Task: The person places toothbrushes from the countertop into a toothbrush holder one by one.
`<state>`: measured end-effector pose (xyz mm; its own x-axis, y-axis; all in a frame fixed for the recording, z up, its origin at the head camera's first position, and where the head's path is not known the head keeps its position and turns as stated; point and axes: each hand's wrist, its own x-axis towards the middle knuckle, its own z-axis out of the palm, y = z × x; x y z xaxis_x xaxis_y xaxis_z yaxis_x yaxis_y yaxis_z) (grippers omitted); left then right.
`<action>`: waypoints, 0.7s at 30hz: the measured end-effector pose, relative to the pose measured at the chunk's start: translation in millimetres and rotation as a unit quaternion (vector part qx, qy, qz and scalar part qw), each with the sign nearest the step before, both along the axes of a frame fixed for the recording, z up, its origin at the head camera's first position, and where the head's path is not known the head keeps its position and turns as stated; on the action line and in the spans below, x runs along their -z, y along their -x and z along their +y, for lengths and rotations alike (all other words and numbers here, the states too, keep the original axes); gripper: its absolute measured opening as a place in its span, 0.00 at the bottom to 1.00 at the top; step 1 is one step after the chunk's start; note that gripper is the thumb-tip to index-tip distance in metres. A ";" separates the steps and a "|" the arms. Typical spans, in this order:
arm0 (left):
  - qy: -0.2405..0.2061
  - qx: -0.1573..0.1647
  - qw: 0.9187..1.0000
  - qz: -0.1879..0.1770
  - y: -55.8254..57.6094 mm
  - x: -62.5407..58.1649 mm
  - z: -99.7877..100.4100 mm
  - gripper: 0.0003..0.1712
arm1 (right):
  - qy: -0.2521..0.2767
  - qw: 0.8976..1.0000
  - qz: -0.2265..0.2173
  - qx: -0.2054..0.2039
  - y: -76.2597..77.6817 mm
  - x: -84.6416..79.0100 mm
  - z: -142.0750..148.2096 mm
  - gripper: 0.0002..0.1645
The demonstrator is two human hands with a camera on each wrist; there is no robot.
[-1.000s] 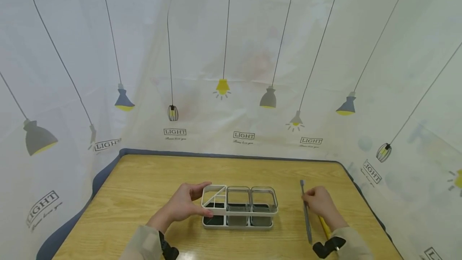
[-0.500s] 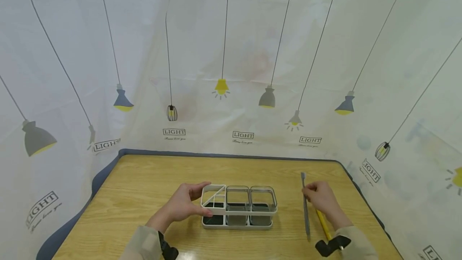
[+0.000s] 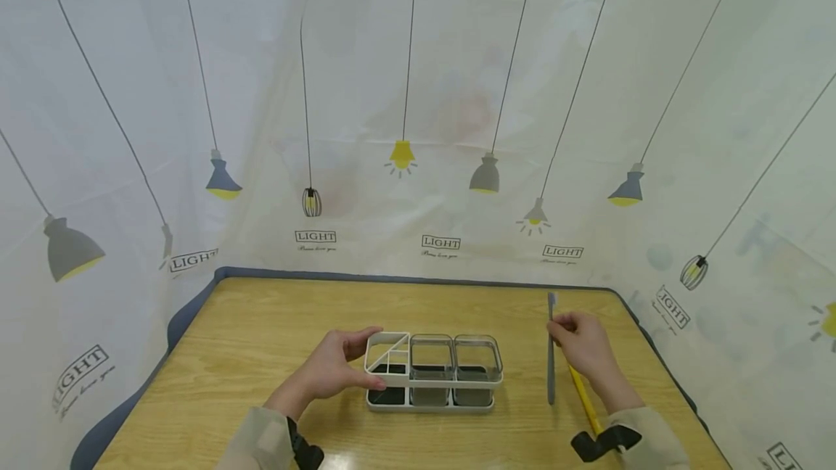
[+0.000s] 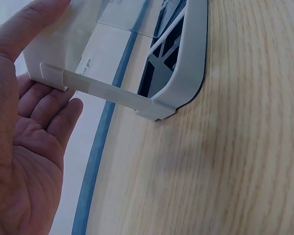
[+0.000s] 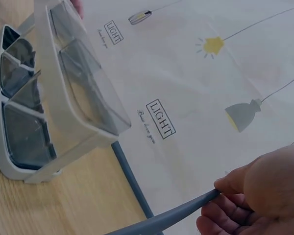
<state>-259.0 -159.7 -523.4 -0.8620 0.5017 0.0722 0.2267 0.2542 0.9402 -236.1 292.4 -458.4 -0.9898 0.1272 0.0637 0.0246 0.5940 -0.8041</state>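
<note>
A white toothbrush holder point(image 3: 447, 386) stands in the middle of the table, with a divided section at its left end and two clear cups point(image 3: 478, 361) in the other openings. My left hand point(image 3: 329, 367) grips the divided end by its upper frame, thumb in front and fingers behind. To the right, my right hand point(image 3: 584, 347) pinches a grey toothbrush point(image 3: 551, 379) near its upper part, bristle end up. In the right wrist view the toothbrush handle point(image 5: 174, 216) slants down from thumb and fingertips. A slim yellow stick-like thing point(image 3: 583, 399) lies partly under the right forearm.
The wooden table point(image 3: 313, 310) has a blue edge at the back and sides. White sheeting point(image 3: 379, 93) printed with hanging lamps surrounds it on the left, back and right. Black wrist cameras point(image 3: 604, 443) sit on both sleeves.
My right hand has moved slightly up and away with the grey toothbrush, which now stands more upright. More of the yellow thing shows. The left hand and the holder stay in place.
</note>
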 end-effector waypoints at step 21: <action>-0.001 -0.004 1.000 -0.004 -1.6 -1.7 0.4 0.55 | 0.043 0.996 0.082 0.016 -12.6 -50.5 -42.8 0.15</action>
<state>-257.4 -159.3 -521.7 -0.8662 0.4952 0.0668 0.2178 0.2537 0.9424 -223.5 249.6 -407.9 -0.9623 0.1700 0.2121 -0.0943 0.5231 -0.8470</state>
